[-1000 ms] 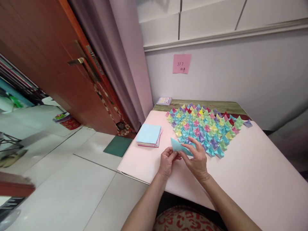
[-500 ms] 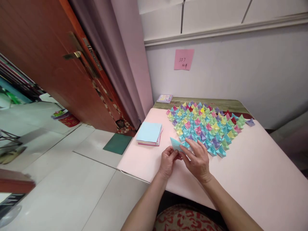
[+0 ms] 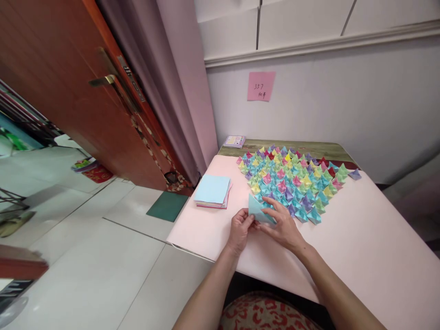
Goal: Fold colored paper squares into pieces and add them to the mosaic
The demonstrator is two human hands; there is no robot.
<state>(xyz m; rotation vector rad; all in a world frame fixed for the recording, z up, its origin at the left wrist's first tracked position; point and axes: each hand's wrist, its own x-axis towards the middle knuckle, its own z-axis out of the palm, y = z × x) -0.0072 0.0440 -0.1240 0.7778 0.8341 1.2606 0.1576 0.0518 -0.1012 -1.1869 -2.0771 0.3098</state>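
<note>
- Fingers [image 3: 249, 222] of the left hand [image 3: 239, 230]: narrow, pinching the light blue paper [image 3: 255, 210] at its lower left.
- Right hand [image 3: 284, 228]: we see its fingers spread, tips at the paper's right part; we can't tell whether they grip it.
- Paper: folded, raised between both hands above the near part of the pink table cover [image 3: 364, 243], in front of the colored folded pieces [image 3: 281, 173].
- Versus half a second ago: we note the right fingers fanned wider, more paper face showing, its top corner pointing up more steeply; left hand about the same.
- Square paper stack [image 3: 212, 189]: left of the hands, blue sheet on top, unchanged.
- Lone purple piece [image 3: 354, 174]: we find it at the group's right end, same spot.
</note>
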